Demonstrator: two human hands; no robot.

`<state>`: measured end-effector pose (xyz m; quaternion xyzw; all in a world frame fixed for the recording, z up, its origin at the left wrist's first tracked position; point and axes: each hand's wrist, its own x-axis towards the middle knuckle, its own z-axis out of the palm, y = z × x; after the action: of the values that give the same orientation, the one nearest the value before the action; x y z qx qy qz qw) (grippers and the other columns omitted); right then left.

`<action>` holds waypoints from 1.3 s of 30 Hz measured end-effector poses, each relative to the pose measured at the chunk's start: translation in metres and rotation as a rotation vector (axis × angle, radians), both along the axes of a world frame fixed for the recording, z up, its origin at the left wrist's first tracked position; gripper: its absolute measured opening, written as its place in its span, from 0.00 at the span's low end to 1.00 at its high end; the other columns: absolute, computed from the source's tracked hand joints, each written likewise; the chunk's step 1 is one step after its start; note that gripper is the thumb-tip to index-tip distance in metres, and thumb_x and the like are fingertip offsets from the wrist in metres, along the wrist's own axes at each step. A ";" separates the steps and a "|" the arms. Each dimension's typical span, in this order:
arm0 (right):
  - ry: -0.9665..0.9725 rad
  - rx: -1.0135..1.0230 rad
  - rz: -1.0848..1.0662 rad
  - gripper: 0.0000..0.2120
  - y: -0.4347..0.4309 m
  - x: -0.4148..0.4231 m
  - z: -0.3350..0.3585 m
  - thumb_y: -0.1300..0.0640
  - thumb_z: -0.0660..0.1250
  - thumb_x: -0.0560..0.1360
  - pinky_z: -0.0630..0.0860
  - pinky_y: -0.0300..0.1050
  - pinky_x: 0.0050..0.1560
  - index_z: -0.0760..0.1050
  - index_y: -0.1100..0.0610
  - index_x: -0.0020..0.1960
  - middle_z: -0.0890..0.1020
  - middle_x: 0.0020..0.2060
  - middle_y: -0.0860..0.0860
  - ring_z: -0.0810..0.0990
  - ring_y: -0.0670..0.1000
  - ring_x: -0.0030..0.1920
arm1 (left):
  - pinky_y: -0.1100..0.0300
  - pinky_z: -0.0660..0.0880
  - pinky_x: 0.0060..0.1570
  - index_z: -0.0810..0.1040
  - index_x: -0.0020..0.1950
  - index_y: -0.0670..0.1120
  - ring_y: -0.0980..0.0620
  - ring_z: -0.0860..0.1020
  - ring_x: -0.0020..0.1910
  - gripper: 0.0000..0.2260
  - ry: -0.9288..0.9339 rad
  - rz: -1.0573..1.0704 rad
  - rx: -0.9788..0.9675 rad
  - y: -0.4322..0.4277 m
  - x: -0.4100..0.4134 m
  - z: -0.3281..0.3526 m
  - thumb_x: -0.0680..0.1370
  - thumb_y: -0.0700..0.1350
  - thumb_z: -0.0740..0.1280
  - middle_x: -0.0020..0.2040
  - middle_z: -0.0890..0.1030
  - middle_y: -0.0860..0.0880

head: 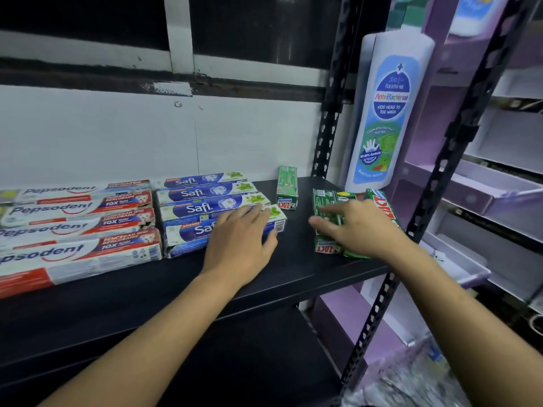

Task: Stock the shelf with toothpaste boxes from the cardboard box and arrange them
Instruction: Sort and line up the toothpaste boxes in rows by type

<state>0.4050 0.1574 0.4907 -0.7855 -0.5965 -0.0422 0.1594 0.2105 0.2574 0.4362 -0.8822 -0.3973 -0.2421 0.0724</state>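
On the black shelf (293, 271) lie several white-and-red Pepsodent boxes (79, 227) at the left and several blue Safi boxes (199, 207) beside them. My left hand (239, 242) rests flat on the front Safi box, fingers spread, gripping nothing. At the right end lie green Zact boxes (326, 212) side by side. My right hand (361, 227) lies on top of them, fingers extended over the boxes. One more green Zact box (287, 188) stands alone further back between the two groups. No cardboard box is in view.
A black perforated steel upright (329, 118) stands behind the shelf and another (435, 183) at its front right corner. A large white cardboard bottle display (388, 113) and purple display shelves (484, 186) stand to the right. A white wall backs the shelf.
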 end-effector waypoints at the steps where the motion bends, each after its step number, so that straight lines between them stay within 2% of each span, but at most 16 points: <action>1: 0.026 0.025 0.004 0.27 0.008 0.000 0.006 0.32 0.62 0.75 0.77 0.49 0.55 0.76 0.45 0.67 0.83 0.58 0.54 0.82 0.55 0.52 | 0.53 0.57 0.73 0.66 0.77 0.51 0.52 0.62 0.75 0.24 -0.005 0.001 0.000 0.000 0.000 0.000 0.82 0.57 0.54 0.76 0.66 0.52; 4: 0.113 0.042 0.041 0.24 0.046 0.008 0.021 0.38 0.65 0.76 0.74 0.46 0.60 0.76 0.47 0.68 0.81 0.62 0.51 0.80 0.53 0.59 | 0.54 0.57 0.73 0.66 0.77 0.51 0.53 0.63 0.75 0.24 -0.015 0.001 -0.002 0.001 0.000 0.000 0.82 0.57 0.54 0.76 0.67 0.53; 7: 0.199 0.063 0.064 0.20 0.094 0.023 0.025 0.43 0.67 0.77 0.72 0.41 0.61 0.78 0.51 0.65 0.83 0.59 0.51 0.80 0.50 0.60 | 0.54 0.55 0.73 0.65 0.77 0.52 0.53 0.62 0.76 0.24 -0.025 -0.003 0.001 0.001 0.000 -0.001 0.82 0.57 0.53 0.77 0.66 0.53; 12: 0.110 -0.007 -0.038 0.21 0.164 0.035 0.026 0.44 0.65 0.77 0.75 0.47 0.60 0.81 0.58 0.60 0.83 0.57 0.55 0.78 0.56 0.60 | 0.54 0.57 0.72 0.67 0.76 0.52 0.53 0.63 0.75 0.23 -0.039 -0.003 0.007 0.005 0.002 -0.003 0.82 0.57 0.54 0.76 0.67 0.53; 14: 0.024 -0.088 -0.086 0.27 0.184 0.031 0.023 0.39 0.62 0.78 0.77 0.48 0.46 0.81 0.64 0.47 0.82 0.46 0.57 0.80 0.59 0.51 | 0.53 0.59 0.71 0.70 0.74 0.51 0.52 0.66 0.74 0.22 -0.052 0.001 0.004 0.006 0.003 -0.004 0.82 0.56 0.55 0.75 0.69 0.53; 15: 0.008 -0.107 -0.112 0.30 0.191 0.028 0.020 0.35 0.61 0.76 0.73 0.46 0.37 0.76 0.64 0.40 0.79 0.39 0.56 0.79 0.58 0.46 | 0.53 0.60 0.70 0.71 0.73 0.51 0.51 0.67 0.73 0.21 -0.057 0.003 0.003 0.006 0.003 -0.006 0.82 0.55 0.55 0.74 0.71 0.52; 17: 0.035 -0.092 -0.125 0.30 0.201 0.022 0.012 0.32 0.64 0.73 0.67 0.44 0.31 0.67 0.59 0.34 0.72 0.32 0.53 0.75 0.55 0.37 | 0.52 0.64 0.68 0.75 0.70 0.50 0.50 0.71 0.70 0.22 -0.064 0.006 0.001 0.006 0.004 -0.007 0.80 0.55 0.55 0.70 0.75 0.51; 20: 0.088 -0.053 -0.123 0.24 0.205 0.013 0.009 0.41 0.73 0.70 0.65 0.41 0.27 0.66 0.58 0.34 0.72 0.33 0.53 0.71 0.50 0.32 | 0.51 0.68 0.64 0.78 0.66 0.49 0.49 0.75 0.66 0.22 -0.082 0.012 0.014 0.007 0.005 -0.008 0.78 0.55 0.56 0.66 0.79 0.51; 23: 0.204 -0.025 -0.166 0.16 0.208 0.017 0.013 0.52 0.72 0.70 0.65 0.39 0.25 0.68 0.59 0.34 0.74 0.32 0.54 0.71 0.50 0.29 | 0.50 0.68 0.64 0.78 0.66 0.49 0.49 0.75 0.66 0.22 -0.093 0.008 0.014 0.008 0.004 -0.008 0.78 0.55 0.56 0.67 0.78 0.51; 26: 0.509 -0.020 -0.147 0.10 0.206 0.031 0.020 0.58 0.69 0.74 0.72 0.39 0.25 0.76 0.65 0.42 0.80 0.36 0.59 0.76 0.52 0.28 | 0.50 0.68 0.64 0.78 0.66 0.49 0.49 0.74 0.66 0.22 -0.094 0.005 0.024 0.008 0.004 -0.009 0.79 0.55 0.55 0.67 0.78 0.51; 29: 0.727 -0.062 -0.134 0.09 0.198 0.042 0.023 0.60 0.68 0.78 0.75 0.41 0.25 0.75 0.67 0.51 0.81 0.37 0.59 0.79 0.52 0.28 | 0.50 0.68 0.64 0.78 0.66 0.49 0.49 0.75 0.66 0.22 -0.092 0.007 0.019 0.008 0.005 -0.008 0.79 0.56 0.55 0.66 0.78 0.51; 30: 0.705 -0.082 -0.134 0.10 0.198 0.046 0.023 0.60 0.68 0.78 0.76 0.42 0.27 0.76 0.67 0.53 0.81 0.39 0.58 0.80 0.52 0.30 | 0.50 0.68 0.65 0.78 0.67 0.49 0.49 0.74 0.66 0.22 -0.089 0.008 0.017 0.008 0.005 -0.008 0.79 0.56 0.55 0.67 0.78 0.51; 32: 0.495 -0.122 -0.118 0.13 0.199 0.051 0.024 0.59 0.66 0.79 0.75 0.42 0.30 0.76 0.66 0.60 0.81 0.42 0.58 0.77 0.51 0.32 | 0.50 0.67 0.66 0.77 0.68 0.49 0.49 0.73 0.67 0.22 -0.088 0.006 0.014 0.008 0.004 -0.008 0.79 0.56 0.55 0.68 0.77 0.51; 35: 0.258 -0.055 -0.073 0.20 0.196 0.051 0.029 0.65 0.62 0.77 0.75 0.40 0.27 0.75 0.58 0.68 0.79 0.39 0.53 0.74 0.50 0.31 | 0.50 0.67 0.65 0.77 0.67 0.50 0.50 0.74 0.67 0.22 -0.086 0.009 0.018 0.008 0.004 -0.009 0.79 0.56 0.55 0.67 0.78 0.52; 37: 0.140 -0.060 -0.060 0.22 0.195 0.052 0.030 0.66 0.59 0.76 0.79 0.40 0.30 0.78 0.52 0.66 0.80 0.41 0.51 0.74 0.51 0.31 | 0.50 0.68 0.64 0.78 0.67 0.50 0.50 0.74 0.66 0.22 -0.087 0.013 0.015 0.008 0.005 -0.009 0.79 0.56 0.55 0.66 0.78 0.52; 39: 0.129 -0.076 -0.074 0.16 0.197 0.055 0.029 0.61 0.60 0.78 0.78 0.43 0.32 0.82 0.55 0.60 0.82 0.40 0.54 0.75 0.51 0.29 | 0.50 0.68 0.65 0.77 0.67 0.50 0.50 0.74 0.67 0.22 -0.088 0.011 0.010 0.008 0.005 -0.008 0.79 0.56 0.55 0.67 0.78 0.52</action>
<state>0.4600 0.3543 0.5195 -0.8135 -0.5568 0.0250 0.1660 0.2152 0.2657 0.4280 -0.8680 -0.4038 -0.2825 0.0608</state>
